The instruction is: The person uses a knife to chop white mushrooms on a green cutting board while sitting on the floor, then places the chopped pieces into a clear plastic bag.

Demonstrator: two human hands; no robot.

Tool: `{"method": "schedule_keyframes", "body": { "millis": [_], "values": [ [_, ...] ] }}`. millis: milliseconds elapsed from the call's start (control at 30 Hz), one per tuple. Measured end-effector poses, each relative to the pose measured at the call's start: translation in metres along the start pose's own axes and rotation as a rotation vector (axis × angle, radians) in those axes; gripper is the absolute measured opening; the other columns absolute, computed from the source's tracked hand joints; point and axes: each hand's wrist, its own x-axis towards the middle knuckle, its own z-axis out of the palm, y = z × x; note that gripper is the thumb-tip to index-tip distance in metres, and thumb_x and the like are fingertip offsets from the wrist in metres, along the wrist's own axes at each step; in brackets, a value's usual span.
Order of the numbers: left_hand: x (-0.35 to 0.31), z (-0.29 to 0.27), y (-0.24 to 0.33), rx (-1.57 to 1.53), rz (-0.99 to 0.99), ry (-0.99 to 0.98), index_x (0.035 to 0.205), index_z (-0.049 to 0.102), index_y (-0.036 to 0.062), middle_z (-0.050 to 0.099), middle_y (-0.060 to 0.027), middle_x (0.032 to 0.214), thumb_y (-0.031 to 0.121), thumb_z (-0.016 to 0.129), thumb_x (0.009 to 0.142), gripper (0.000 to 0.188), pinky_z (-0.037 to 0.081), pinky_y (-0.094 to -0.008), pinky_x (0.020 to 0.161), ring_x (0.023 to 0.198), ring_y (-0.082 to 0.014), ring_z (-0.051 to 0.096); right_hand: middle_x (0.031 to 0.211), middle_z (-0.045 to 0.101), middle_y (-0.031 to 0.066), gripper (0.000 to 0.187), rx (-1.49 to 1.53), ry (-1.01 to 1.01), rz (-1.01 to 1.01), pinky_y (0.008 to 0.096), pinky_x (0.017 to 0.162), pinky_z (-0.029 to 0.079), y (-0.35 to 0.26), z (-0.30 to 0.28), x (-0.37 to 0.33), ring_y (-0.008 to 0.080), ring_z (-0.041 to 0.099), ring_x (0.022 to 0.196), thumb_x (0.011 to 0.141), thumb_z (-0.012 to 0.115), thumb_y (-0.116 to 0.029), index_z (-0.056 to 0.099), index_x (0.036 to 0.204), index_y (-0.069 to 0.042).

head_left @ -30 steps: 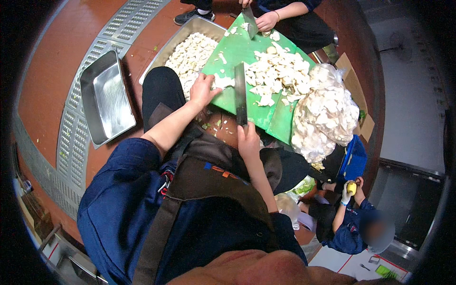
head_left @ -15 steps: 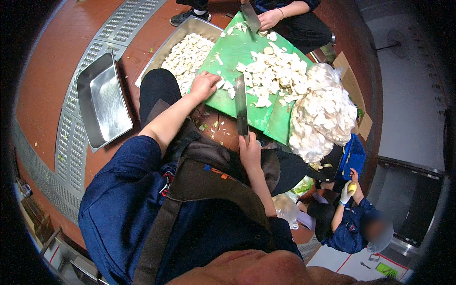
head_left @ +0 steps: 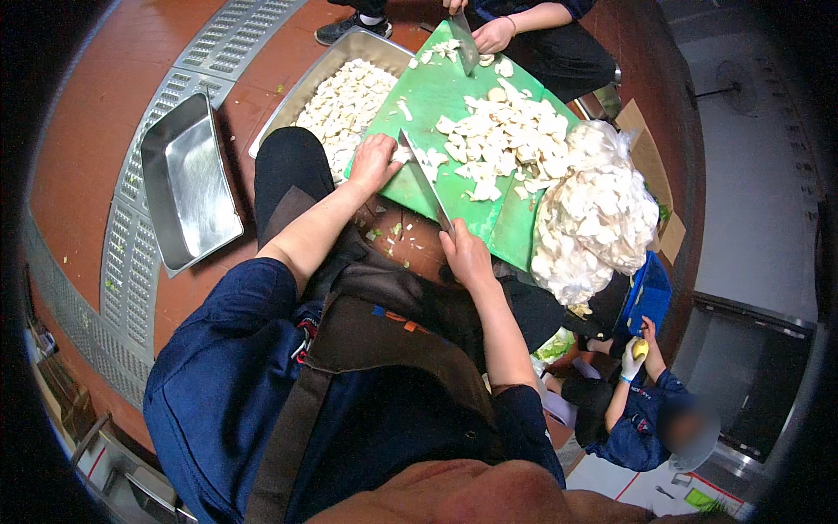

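Observation:
My right hand (head_left: 469,253) is wrapped round the handle of a cleaver (head_left: 426,182), its broad blade slanting up and left over the green cutting board (head_left: 419,109). At the board's near left edge, my left hand (head_left: 375,163) has its fingers curled on a small white piece (head_left: 402,155) just left of the blade. Several cut pieces (head_left: 433,161) lie on the blade's other side. Farther right on the board spreads a heap of white chunks (head_left: 506,131), perhaps mushroom; I cannot tell the kind for sure.
Left of the board stands a steel pan (head_left: 288,103) full of white pieces; another steel pan (head_left: 194,188) sits on the floor. A bulging clear bag (head_left: 594,210) rests at right. Opposite, a co-worker's hand (head_left: 495,35) works beside another cleaver (head_left: 464,48). Lower right, a person holds something yellow (head_left: 641,348).
My cleaver has swung from nearly upright to slanting left, its tip now closer to my left hand. My right hand has turned and shifted slightly right and up.

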Motion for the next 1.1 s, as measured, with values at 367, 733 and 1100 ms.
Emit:
{"method": "schedule_keyframes", "body": {
  "millis": [367,733,1100],
  "values": [
    [-0.001,0.009,-0.001,-0.01,0.045,0.083,0.095,0.053,0.0041,0.055,-0.0165,0.093,0.013,0.076,0.069,0.036,0.044,-0.0458,0.084,0.094,-0.0374,0.053,0.08,0.065,0.0273,0.028,0.165,0.129,0.073,0.0538,0.065,0.049,-0.013,0.042,0.012,0.0475,0.063,0.078,0.094,0.059,-0.026,0.051,0.111,-0.005],
    [-0.007,0.021,0.042,0.16,0.069,-0.171,0.144,0.043,0.0253,0.03,-0.0159,0.152,0.05,0.075,0.067,0.087,0.013,-0.0681,0.112,0.144,-0.0383,0.02,0.09,0.065,0.0255,0.03,0.189,0.196,0.317,0.0533,0.07,0.048,-0.002,0.034,-0.044,0.0467,0.062,0.084,0.095,0.056,-0.025,0.05,0.117,-0.005],
    [0.038,0.012,-0.007,0.327,-0.119,-0.053,0.135,0.049,0.0203,0.034,-0.0155,0.149,0.033,0.069,0.079,0.061,0.019,-0.0663,0.111,0.143,-0.0363,0.026,0.084,0.065,0.0273,0.026,0.29,0.156,0.109,0.0544,0.064,0.05,-0.053,0.061,0.042,0.0469,0.063,0.078,0.093,0.059,-0.022,0.049,0.109,-0.004]
  ]
}}
